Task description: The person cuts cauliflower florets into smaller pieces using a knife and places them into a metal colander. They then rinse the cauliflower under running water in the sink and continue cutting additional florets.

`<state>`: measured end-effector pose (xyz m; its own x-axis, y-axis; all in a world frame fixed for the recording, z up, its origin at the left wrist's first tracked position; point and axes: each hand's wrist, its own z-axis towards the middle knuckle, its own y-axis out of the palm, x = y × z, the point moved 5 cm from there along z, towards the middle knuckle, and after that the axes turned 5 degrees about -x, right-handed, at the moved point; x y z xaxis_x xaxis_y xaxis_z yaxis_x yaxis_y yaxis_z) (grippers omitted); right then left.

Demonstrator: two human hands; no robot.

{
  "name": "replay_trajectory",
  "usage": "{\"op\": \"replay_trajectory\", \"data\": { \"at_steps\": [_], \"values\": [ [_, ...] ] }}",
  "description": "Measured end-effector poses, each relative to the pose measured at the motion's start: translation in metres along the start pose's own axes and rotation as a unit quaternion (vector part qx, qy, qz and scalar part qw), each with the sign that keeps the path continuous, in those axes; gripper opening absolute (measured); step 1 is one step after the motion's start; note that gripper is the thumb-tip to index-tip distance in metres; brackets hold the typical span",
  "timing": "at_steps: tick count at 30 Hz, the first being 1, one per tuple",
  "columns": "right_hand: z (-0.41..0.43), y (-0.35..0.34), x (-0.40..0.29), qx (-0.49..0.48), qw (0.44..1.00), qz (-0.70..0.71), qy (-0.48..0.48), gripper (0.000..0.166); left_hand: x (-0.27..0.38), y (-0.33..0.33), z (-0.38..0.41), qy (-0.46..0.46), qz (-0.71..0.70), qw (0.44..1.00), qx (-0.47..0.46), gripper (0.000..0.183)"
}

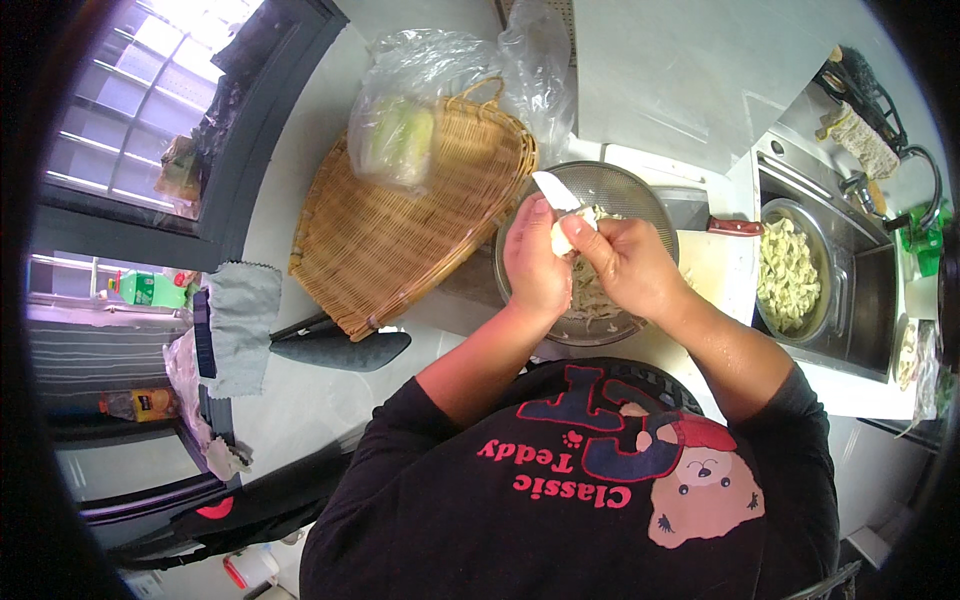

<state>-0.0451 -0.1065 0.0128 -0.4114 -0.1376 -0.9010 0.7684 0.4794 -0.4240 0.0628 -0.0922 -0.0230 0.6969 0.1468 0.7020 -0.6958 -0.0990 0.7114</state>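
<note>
My left hand and my right hand meet over a round metal mesh strainer. Between their fingers they grip a pale piece of food, perhaps vegetable or mushroom. A flat white pointed piece juts out above the left fingertips; whether it is food or a blade, I cannot tell. My right thumb presses on the pale piece, and the right fingers curl out of sight beneath it. Thin pale shreds lie in the strainer below, partly hidden by my hands.
Left of the strainer rests a woven bamboo basket, with a bagged pale-green vegetable on it. A red-handled knife lies right of the strainer. In the sink stands a metal bowl of pale yellow-green pieces.
</note>
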Motion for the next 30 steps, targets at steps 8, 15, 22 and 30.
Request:
{"op": "replay_trajectory", "data": {
  "at_steps": [8,15,22,30],
  "values": [
    [-0.008,-0.003,0.010,0.041,0.997,-0.030,-0.052,0.056,-0.021,-0.013,-0.003,-0.153,-0.126,0.978,-0.064,0.027],
    [-0.006,-0.015,-0.002,0.048,0.983,-0.170,-0.040,0.053,-0.017,-0.002,0.003,-0.144,-0.020,0.989,-0.008,0.027],
    [-0.008,-0.018,-0.004,0.111,0.947,-0.277,-0.117,0.048,-0.018,0.000,-0.004,-0.199,-0.043,0.974,0.096,0.025],
    [-0.013,-0.013,0.025,0.064,0.958,-0.232,-0.156,0.045,-0.039,-0.019,-0.011,-0.245,-0.017,0.964,0.106,0.024]
  ]
}}
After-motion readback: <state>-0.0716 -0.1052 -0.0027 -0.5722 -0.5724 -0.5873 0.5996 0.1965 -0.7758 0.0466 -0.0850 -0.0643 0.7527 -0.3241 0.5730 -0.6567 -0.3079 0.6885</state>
